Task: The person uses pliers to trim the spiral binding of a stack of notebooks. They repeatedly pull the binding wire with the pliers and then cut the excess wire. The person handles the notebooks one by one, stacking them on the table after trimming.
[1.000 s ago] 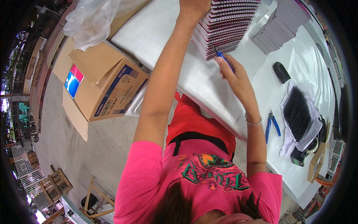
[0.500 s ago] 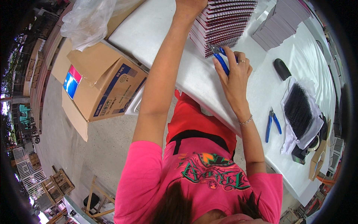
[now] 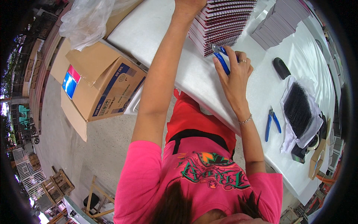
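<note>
A tall stack of spiral-bound notebooks (image 3: 220, 26) stands on the white table at the top of the view, its dark wire spines facing right. My left hand (image 3: 189, 6) is at the stack's left side; the upper edge cuts it off, so its fingers are hidden. In my right hand (image 3: 236, 72) is a pair of blue-handled wire cutters (image 3: 223, 61). Their metal jaws are at the near lower corner of the stack, close to the ends of the wire spines.
Right of the notebooks stands a stack of pages (image 3: 279, 24). A black oblong object (image 3: 281, 68), second blue-handled pliers (image 3: 269, 125) and a bundle of black wire coils (image 3: 298, 110) on white wrapping lie on the table (image 3: 201, 80). At left sits an open cardboard box (image 3: 112, 89) beside clear plastic (image 3: 87, 24).
</note>
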Action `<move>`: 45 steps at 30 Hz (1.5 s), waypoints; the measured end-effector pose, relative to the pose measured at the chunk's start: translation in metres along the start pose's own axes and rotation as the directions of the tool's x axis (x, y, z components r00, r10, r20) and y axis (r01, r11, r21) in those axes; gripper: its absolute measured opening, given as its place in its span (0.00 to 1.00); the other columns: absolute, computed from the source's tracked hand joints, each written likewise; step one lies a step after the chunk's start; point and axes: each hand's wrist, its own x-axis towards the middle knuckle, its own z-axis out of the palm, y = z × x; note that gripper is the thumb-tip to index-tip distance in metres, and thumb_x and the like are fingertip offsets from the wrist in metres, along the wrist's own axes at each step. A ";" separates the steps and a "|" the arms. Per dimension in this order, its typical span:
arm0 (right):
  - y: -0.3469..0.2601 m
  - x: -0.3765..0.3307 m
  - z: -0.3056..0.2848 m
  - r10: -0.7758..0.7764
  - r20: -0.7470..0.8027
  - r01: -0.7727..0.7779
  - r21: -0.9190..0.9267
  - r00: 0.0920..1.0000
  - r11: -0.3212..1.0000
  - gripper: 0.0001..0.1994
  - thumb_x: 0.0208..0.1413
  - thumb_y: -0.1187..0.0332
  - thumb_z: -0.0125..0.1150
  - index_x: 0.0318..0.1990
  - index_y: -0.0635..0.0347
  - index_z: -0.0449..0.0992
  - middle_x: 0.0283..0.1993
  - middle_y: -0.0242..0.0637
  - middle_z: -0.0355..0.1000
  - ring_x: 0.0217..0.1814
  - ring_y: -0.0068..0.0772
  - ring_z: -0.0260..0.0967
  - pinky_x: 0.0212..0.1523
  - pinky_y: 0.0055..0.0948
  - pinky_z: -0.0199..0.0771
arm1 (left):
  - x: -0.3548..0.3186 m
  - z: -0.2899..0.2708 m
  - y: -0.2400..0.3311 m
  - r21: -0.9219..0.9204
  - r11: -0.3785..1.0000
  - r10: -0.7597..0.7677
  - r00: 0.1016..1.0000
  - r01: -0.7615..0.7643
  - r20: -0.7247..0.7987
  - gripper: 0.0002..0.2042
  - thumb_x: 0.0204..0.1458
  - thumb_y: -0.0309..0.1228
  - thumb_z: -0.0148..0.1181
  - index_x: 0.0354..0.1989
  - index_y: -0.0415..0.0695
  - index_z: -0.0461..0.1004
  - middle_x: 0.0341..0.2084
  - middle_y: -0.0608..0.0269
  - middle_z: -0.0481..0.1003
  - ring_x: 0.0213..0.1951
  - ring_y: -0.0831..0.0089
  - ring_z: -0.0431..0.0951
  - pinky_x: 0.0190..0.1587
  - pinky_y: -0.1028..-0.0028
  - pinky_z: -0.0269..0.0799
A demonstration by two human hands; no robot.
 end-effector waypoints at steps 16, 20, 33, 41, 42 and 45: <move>0.005 -0.003 0.004 -0.036 -0.032 0.035 -0.017 0.999 0.999 0.24 0.61 0.50 0.65 0.60 0.50 0.76 0.49 0.43 0.67 0.53 0.40 0.60 0.59 0.43 0.53 | 0.001 0.001 -0.001 0.006 1.000 0.029 1.000 -0.029 -0.006 0.24 0.73 0.38 0.35 0.34 0.38 0.78 0.33 0.57 0.75 0.42 0.63 0.71 0.53 0.66 0.62; 0.004 -0.003 0.003 -0.034 -0.042 0.033 -0.023 0.999 0.999 0.23 0.61 0.50 0.65 0.59 0.49 0.76 0.48 0.43 0.67 0.52 0.41 0.61 0.59 0.43 0.53 | 0.000 0.000 0.000 -0.001 1.000 -0.002 1.000 0.002 0.000 0.24 0.73 0.38 0.36 0.34 0.38 0.78 0.34 0.57 0.75 0.42 0.62 0.71 0.53 0.65 0.62; 0.003 -0.002 0.004 -0.038 -0.039 0.038 -0.002 0.999 0.999 0.23 0.60 0.51 0.66 0.59 0.50 0.76 0.49 0.44 0.68 0.52 0.42 0.62 0.58 0.44 0.53 | 0.000 0.002 0.004 -0.007 0.999 -0.032 0.999 0.032 -0.014 0.24 0.73 0.37 0.36 0.33 0.37 0.78 0.34 0.56 0.76 0.44 0.62 0.71 0.55 0.65 0.62; -0.003 0.000 0.002 0.029 0.043 -0.031 0.060 0.999 0.998 0.22 0.61 0.55 0.66 0.58 0.55 0.76 0.42 0.42 0.71 0.44 0.39 0.68 0.47 0.36 0.64 | -0.001 0.001 0.002 0.001 1.000 -0.016 1.000 0.016 -0.016 0.24 0.73 0.37 0.36 0.33 0.38 0.78 0.33 0.57 0.75 0.43 0.63 0.71 0.54 0.65 0.62; -0.004 0.000 0.002 0.050 0.072 -0.055 0.083 0.996 0.995 0.22 0.61 0.56 0.66 0.58 0.56 0.76 0.40 0.42 0.72 0.42 0.39 0.69 0.44 0.34 0.66 | 0.000 0.001 0.002 -0.002 1.000 -0.017 1.000 0.017 -0.016 0.24 0.72 0.37 0.36 0.33 0.38 0.78 0.33 0.57 0.75 0.43 0.63 0.71 0.54 0.65 0.62; -0.005 0.001 0.003 0.103 0.062 -0.119 0.379 0.993 0.918 0.20 0.62 0.56 0.65 0.54 0.61 0.78 0.35 0.44 0.74 0.36 0.39 0.72 0.36 0.31 0.68 | 0.000 0.001 0.001 0.005 1.000 -0.012 1.000 0.012 -0.013 0.24 0.72 0.37 0.36 0.33 0.38 0.78 0.33 0.57 0.75 0.43 0.63 0.71 0.54 0.65 0.62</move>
